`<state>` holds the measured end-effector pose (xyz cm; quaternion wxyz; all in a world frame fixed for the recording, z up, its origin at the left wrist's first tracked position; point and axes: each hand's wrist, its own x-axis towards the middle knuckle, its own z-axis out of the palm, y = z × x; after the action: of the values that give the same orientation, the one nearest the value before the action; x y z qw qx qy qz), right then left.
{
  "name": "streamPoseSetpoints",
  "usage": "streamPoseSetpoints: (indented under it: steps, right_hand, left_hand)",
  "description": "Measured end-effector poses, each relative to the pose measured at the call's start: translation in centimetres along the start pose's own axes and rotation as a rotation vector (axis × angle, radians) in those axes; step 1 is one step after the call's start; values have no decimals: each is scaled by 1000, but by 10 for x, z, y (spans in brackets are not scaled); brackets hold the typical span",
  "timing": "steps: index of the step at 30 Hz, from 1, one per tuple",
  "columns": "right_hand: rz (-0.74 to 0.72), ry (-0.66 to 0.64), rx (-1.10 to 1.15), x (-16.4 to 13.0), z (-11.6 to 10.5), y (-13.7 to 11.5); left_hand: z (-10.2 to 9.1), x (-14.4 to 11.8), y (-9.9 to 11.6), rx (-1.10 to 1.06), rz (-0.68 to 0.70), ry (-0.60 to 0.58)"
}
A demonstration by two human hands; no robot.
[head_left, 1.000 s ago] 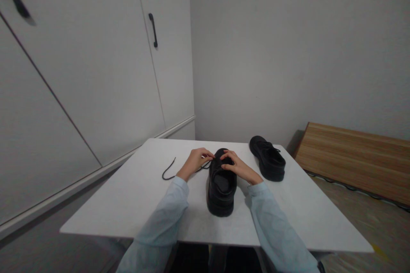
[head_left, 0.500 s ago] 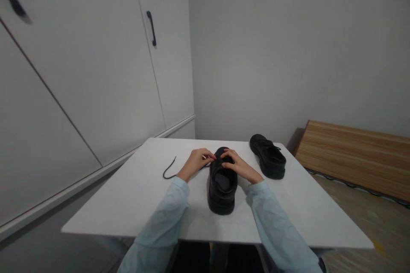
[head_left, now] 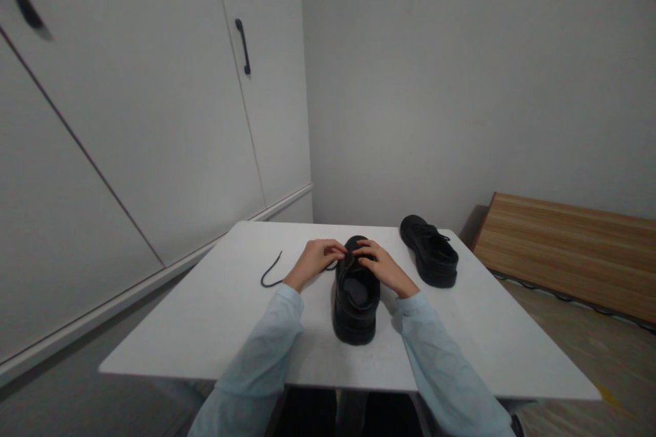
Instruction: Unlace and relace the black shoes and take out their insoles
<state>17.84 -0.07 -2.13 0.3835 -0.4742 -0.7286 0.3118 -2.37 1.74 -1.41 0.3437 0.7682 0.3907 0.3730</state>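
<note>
Head view, left hand (head_left: 315,261): fingertips drawn together at the shoe's front; grip on lace cannot be told.
Right hand (head_left: 383,268): fingers parted, touching the shoe.
Black shoe (head_left: 354,328): between and below both hands, on desk (head_left: 205,334).
Lace (head_left: 272,285): left of left hand.
Change: left fingertips slightly closer; shoe unmoved, work still at its front.

Black shoes (head_left: 354,329), white table (head_left: 205,338), pale-blue sleeves (head_left: 259,358)

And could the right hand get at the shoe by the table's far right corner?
Likely yes: the far shoe sits to the right of the right hand, with nothing visible between, though that hand is at the nearer shoe.
</note>
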Motion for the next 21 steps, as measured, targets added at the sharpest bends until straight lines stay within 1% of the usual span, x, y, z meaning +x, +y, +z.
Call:
streamPoseSetpoints:
  steps: [3, 8, 12, 18, 21]
  right_hand:
    - [14, 6, -16, 0, 1, -2]
    - [15, 22, -24, -2, 4, -5]
    - [-2, 52, -48, -3, 6, -7]
    - [-30, 116, -107, -1, 13, -4]
    - [-37, 136, -162, -1, 18, -3]
  left_hand:
    - [0, 0, 0, -9, 11, -9]
    - [6, 3, -5, -40, -12, 40]
    - [10, 3, -9, -106, 4, 61]
    - [12, 6, -16, -198, 6, 41]
    - [11, 7, -17, -211, 19, 10]
